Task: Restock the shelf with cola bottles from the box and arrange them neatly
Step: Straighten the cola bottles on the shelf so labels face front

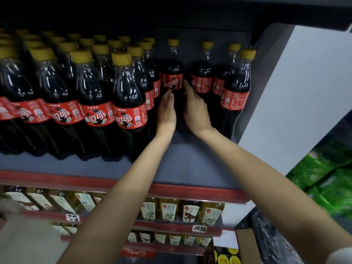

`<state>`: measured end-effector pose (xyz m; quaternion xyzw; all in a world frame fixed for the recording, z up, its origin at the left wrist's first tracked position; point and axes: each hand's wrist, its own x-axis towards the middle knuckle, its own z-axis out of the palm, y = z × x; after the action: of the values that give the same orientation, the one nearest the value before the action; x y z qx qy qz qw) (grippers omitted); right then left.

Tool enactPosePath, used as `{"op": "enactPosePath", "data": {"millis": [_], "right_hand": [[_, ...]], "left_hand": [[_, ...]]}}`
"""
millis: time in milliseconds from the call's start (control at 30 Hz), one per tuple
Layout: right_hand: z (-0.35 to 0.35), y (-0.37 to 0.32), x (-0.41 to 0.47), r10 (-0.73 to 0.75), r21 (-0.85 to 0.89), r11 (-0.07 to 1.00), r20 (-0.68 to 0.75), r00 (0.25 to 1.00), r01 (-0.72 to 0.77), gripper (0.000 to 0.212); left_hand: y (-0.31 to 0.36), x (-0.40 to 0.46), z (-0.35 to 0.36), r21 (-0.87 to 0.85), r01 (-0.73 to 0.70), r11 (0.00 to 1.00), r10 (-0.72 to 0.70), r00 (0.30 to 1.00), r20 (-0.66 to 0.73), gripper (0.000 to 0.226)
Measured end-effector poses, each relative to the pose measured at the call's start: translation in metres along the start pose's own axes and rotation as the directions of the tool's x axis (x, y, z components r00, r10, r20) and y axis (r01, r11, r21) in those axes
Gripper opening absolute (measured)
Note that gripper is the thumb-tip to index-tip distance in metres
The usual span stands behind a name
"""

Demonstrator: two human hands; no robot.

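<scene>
my cola bottle (173,77): glossy clear plastic, slick red label | shelf (186,161) beneath it: matt grey, smooth | shelf edge strip (190,191): shiny red plastic

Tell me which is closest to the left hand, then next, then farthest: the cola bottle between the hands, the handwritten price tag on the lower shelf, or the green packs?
1. The cola bottle between the hands: right at the left hand fingertips.
2. The handwritten price tag: below, on a lower shelf rail.
3. The green packs: far off to the right, past the shelf's end.

Grey shelving with red price rails (190,193) is being flanked by a white wall panel (297,96) and green packs (327,180), dimly lit.
</scene>
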<state>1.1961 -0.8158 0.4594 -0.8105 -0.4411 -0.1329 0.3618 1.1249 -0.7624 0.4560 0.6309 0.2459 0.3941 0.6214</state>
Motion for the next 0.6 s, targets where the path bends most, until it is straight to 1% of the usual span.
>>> {"op": "enactPosePath", "data": {"millis": [67, 100, 133, 200, 267, 333, 400, 467, 533, 600], "right_hand": [[-0.01, 0.005, -0.013, 0.005, 0.107, 0.994, -0.116, 0.993, 0.007, 0.064], [-0.012, 0.007, -0.017, 0.029, 0.141, 0.99, -0.136, 0.99, -0.01, 0.063], [-0.014, 0.009, -0.02, 0.063, 0.17, 0.985, -0.124, 0.99, -0.041, 0.065], [-0.017, 0.009, -0.025, 0.132, 0.213, 0.969, -0.037, 0.991, -0.121, 0.071], [-0.019, 0.01, -0.026, 0.187, 0.229, 0.954, 0.057, 0.981, -0.196, 0.079], [-0.017, 0.013, -0.024, 0.221, 0.246, 0.938, 0.114, 0.969, -0.243, 0.084], [-0.014, 0.016, -0.02, 0.235, 0.285, 0.922, 0.131, 0.963, -0.264, 0.088], [-0.013, 0.017, -0.018, 0.245, 0.318, 0.907, 0.133, 0.96, -0.276, 0.091], [-0.014, 0.019, -0.019, 0.248, 0.338, 0.9, 0.125, 0.961, -0.276, 0.093], [-0.016, 0.02, -0.022, 0.235, 0.346, 0.902, 0.113, 0.965, -0.26, 0.093]], "left_hand": [[0.001, 0.0, 0.004, 0.003, -0.075, 0.997, 0.075, 0.997, 0.01, 0.037], [0.001, 0.002, 0.007, 0.002, -0.093, 0.996, 0.093, 0.995, 0.046, 0.037], [0.001, 0.005, 0.01, -0.001, -0.099, 0.995, 0.098, 0.991, 0.09, 0.037], [0.004, 0.012, 0.018, -0.027, -0.066, 0.997, 0.07, 0.984, 0.165, 0.04], [0.009, 0.017, 0.026, -0.056, 0.007, 0.998, 0.005, 0.979, 0.206, 0.045], [0.011, 0.021, 0.032, -0.086, 0.083, 0.993, -0.062, 0.973, 0.224, 0.049], [0.014, 0.023, 0.035, -0.098, 0.149, 0.984, -0.121, 0.961, 0.251, 0.054], [0.015, 0.021, 0.035, -0.088, 0.184, 0.979, -0.151, 0.944, 0.293, 0.058], [0.015, 0.015, 0.034, -0.073, 0.17, 0.983, -0.141, 0.943, 0.3, 0.06], [0.015, 0.004, 0.029, -0.062, 0.146, 0.987, -0.126, 0.958, 0.256, 0.06]]}}
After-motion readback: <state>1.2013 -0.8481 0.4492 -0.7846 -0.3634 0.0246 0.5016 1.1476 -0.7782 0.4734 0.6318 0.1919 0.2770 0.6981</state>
